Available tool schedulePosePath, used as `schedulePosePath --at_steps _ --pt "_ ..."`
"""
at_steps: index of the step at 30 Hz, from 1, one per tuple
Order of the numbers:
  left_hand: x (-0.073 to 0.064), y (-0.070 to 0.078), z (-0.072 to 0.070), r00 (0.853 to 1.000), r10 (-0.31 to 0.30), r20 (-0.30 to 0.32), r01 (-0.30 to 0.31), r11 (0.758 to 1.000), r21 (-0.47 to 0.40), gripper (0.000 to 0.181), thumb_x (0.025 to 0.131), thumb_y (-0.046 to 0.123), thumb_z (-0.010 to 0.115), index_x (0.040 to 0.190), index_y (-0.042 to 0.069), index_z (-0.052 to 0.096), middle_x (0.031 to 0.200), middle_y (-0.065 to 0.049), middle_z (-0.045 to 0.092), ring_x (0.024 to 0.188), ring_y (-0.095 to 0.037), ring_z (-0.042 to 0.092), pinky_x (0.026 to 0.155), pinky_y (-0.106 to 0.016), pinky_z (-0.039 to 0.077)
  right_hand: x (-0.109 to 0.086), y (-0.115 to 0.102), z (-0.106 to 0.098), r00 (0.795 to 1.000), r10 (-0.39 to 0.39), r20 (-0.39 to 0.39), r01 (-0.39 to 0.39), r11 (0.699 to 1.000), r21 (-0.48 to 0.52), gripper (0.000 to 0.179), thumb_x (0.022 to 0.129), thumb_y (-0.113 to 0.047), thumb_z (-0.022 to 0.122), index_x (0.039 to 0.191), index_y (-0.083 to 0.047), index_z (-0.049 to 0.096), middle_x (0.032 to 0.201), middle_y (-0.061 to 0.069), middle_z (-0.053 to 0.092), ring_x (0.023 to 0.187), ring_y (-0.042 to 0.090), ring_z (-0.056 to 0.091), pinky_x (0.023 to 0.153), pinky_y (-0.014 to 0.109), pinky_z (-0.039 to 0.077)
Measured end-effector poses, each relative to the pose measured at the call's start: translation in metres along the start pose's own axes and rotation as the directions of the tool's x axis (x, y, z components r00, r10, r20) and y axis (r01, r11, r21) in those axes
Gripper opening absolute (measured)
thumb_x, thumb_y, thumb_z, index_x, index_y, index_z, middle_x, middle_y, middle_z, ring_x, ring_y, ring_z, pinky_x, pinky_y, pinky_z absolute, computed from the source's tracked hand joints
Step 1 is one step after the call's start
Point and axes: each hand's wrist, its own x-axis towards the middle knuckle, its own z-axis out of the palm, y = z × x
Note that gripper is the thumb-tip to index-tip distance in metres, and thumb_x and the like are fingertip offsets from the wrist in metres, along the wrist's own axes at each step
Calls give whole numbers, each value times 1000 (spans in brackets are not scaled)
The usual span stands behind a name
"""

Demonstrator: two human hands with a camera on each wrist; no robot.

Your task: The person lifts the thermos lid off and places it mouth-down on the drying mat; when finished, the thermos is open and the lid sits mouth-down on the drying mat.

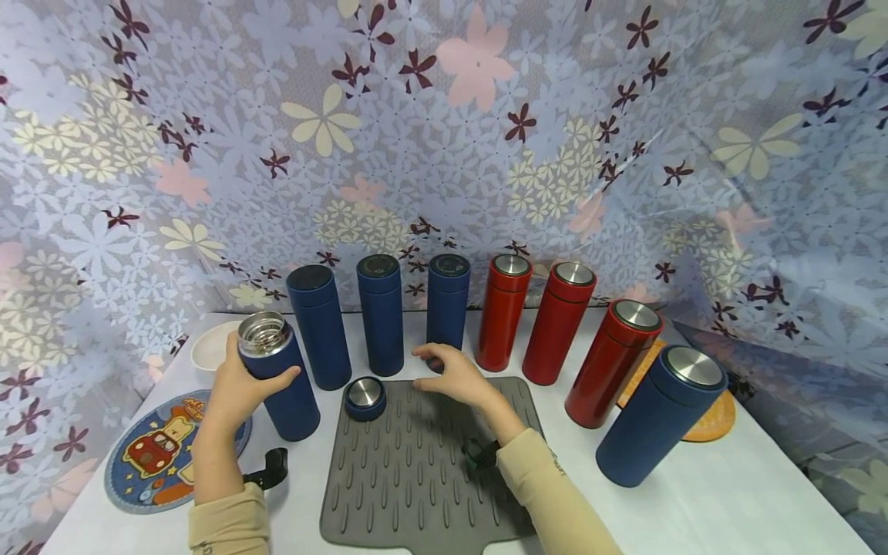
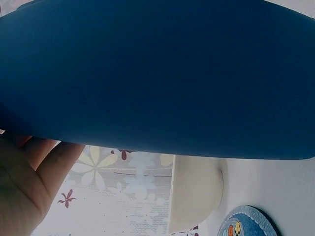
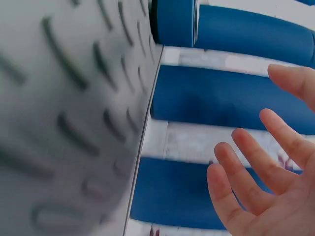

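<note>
My left hand (image 1: 239, 385) grips an uncapped blue thermos bottle (image 1: 294, 405), its steel threaded mouth bare at the top. Up close, the left wrist view is mostly filled by that bottle's blue side (image 2: 162, 83), with the fingers (image 2: 59, 164) reaching behind it. A blue lid with a steel top (image 1: 364, 398) sits at the far left corner of a grey ridged mat (image 1: 409, 478). Over the mat's far part hovers my right hand (image 1: 454, 374), holding nothing. Its fingers (image 3: 251, 169) are spread and slightly bent, in front of the row of blue bottles.
Behind the mat stand capped blue bottles (image 1: 380, 324) and red bottles (image 1: 504, 320). Another blue bottle (image 1: 652, 424) stands at right, beside an orange round mat (image 1: 718, 416). A white bowl (image 1: 208, 348) and a round cartoon mat (image 1: 132, 486) lie at left. Floral cloth (image 1: 444, 154) hangs behind.
</note>
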Motion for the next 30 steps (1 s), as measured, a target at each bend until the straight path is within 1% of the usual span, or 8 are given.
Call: schedulePosePath --at_steps 4,7,11,15,18,22,26,30 --pt "0 0 0 1000 -5 1 5 1000 -2 96 78 33 73 142 5 8 132 -33 38 117 -50 41 89 -61 37 -8 9 -10 998 40 -44 -40 999 14 47 78 -13 72 122 -4 57 121 16 58 106 35 56 88 46 46" --pt "0 -1 0 1000 -12 5 12 1000 -6 97 78 33 73 143 5 7 133 -33 37 118 -50 40 91 -62 36 -13 14 -16 996 65 -68 -65 998 2 47 78 -14 72 122 -4 58 120 14 59 105 33 56 85 45 47" --pt "-1 -2 0 1000 -23 5 23 1000 1 97 78 34 73 143 6 7 132 -32 37 118 -50 40 90 -62 37 -19 20 -22 995 65 -75 -64 998 23 47 79 -15 71 122 -3 57 120 16 58 105 35 55 83 43 49" --pt "-1 -1 -1 1000 -30 7 30 999 17 95 78 35 72 141 5 8 131 -33 38 116 -51 42 88 -61 38 -25 25 -29 992 94 -81 -89 993 72 47 80 -14 70 124 -4 56 122 19 56 108 38 53 88 45 47" --pt "0 -1 -1 1000 -29 10 28 999 22 95 78 35 72 141 5 8 131 -33 39 115 -51 42 87 -60 39 -30 29 -34 987 126 -95 -118 989 85 48 80 -15 70 125 -5 55 123 20 56 110 38 53 93 48 43" --pt "1 -2 0 1000 -18 8 18 1000 19 96 78 35 73 142 5 8 131 -33 39 116 -51 42 87 -60 39 -37 38 -41 979 167 -118 -155 983 102 49 81 -17 70 126 -4 54 124 21 55 112 37 52 94 49 42" --pt "1 -2 1 1000 -9 6 9 1000 8 97 78 34 73 142 5 8 132 -33 38 117 -51 40 89 -61 37 -43 46 -46 973 184 -137 -167 978 128 49 81 -16 70 125 -4 54 123 20 55 111 37 53 92 46 44" --pt "1 -2 1 1000 -6 3 6 1000 6 97 78 34 73 143 5 7 132 -34 38 118 -51 40 90 -62 36 -49 50 -50 969 188 -158 -168 977 130 47 81 -16 70 124 -5 55 121 18 57 107 36 55 86 43 48"
